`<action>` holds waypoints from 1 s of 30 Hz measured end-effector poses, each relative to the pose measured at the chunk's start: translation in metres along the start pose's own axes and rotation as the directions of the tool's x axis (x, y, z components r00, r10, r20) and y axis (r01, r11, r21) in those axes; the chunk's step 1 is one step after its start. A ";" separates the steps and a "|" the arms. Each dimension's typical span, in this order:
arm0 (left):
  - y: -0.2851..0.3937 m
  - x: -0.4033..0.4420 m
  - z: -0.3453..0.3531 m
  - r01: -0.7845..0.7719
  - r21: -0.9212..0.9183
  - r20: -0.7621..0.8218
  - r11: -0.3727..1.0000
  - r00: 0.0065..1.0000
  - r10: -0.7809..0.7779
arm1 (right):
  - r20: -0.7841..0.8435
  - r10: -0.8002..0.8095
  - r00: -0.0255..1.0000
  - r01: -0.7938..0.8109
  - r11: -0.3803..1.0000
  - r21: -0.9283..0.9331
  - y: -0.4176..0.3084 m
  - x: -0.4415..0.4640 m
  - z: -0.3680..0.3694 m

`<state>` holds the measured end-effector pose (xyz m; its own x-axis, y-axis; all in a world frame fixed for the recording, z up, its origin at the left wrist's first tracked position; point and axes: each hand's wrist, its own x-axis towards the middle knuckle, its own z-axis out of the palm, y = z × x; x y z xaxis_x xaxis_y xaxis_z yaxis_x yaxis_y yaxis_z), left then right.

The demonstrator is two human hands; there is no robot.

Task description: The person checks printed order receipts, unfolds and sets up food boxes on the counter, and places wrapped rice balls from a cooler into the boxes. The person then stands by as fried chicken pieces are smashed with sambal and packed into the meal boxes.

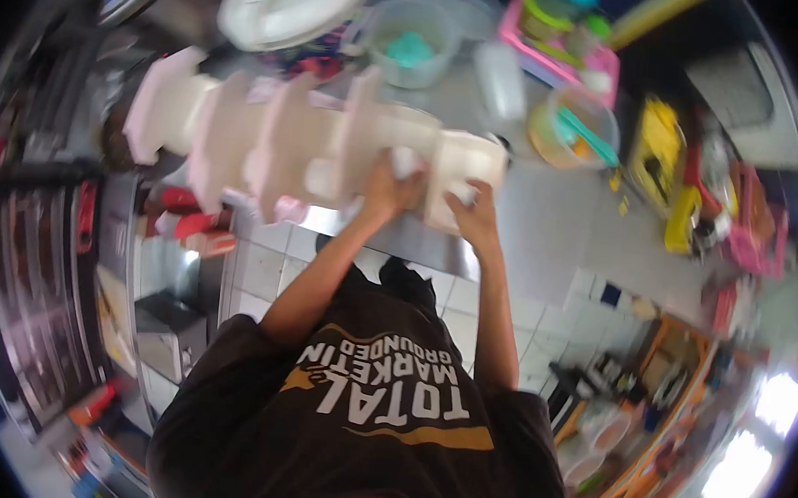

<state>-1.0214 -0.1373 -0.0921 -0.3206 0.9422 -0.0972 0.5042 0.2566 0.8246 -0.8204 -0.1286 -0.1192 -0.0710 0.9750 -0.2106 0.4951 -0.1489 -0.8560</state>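
Observation:
A row of pale pink and cream trays (286, 139) with upright flared panels stretches across the metal table. At its right end is a separate cream rectangular tray (451, 160). My left hand (390, 193) curls at the right side of the row, its fingers round a small white rounded lump (407, 163). Over the separate tray, my right hand (477, 217) has its thumb and fingers about another white lump (464, 191). Motion blur hides what the lumps are and the exact finger contact.
Behind the trays are a clear tub (413, 42) with something turquoise inside and a white oval lid (291, 1). Another tub (574, 127) with a turquoise utensil stands right of a pink basket (560, 61). A yellow container (661, 147) is farther right on the metal table (549, 222).

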 end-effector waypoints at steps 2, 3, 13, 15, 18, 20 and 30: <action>-0.018 0.005 0.011 0.195 0.181 0.129 0.964 0.967 -0.220 | 0.080 -0.085 0.993 0.099 0.975 -0.200 -0.004 0.001 -0.001; -0.007 0.008 0.002 0.328 0.201 0.272 0.923 0.886 -0.375 | 0.047 -0.203 0.978 0.206 0.906 -0.371 0.001 -0.004 0.001; 0.020 -0.089 -0.199 0.002 -0.424 0.493 0.906 0.840 0.229 | -0.381 -0.548 0.744 0.431 0.831 -0.353 -0.253 -0.068 0.021; -0.030 -0.082 -0.278 -0.145 -0.474 0.102 0.869 0.971 0.217 | -0.290 -0.582 0.760 0.544 0.813 -0.205 -0.295 -0.080 0.082; -0.116 -0.034 -0.400 -0.083 -0.112 -0.633 0.990 0.774 -0.007 | 0.001 -0.600 0.800 0.592 0.791 0.155 -0.358 -0.084 0.205; -0.184 0.005 -0.457 -0.085 0.227 -0.777 0.970 0.584 0.233 | 0.159 -0.605 0.780 0.561 0.789 0.252 -0.402 -0.073 0.303; -0.271 0.054 -0.491 -0.250 -0.206 -0.378 0.946 0.912 0.159 | 0.312 -0.365 0.877 0.431 0.885 -0.177 -0.406 0.015 0.542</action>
<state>-1.5691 -0.2620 -0.0473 -0.5152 0.8188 0.2532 0.3922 -0.0375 0.9191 -1.4922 -0.1434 -0.0306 -0.5133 0.8580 -0.0193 0.5605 0.3181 -0.7647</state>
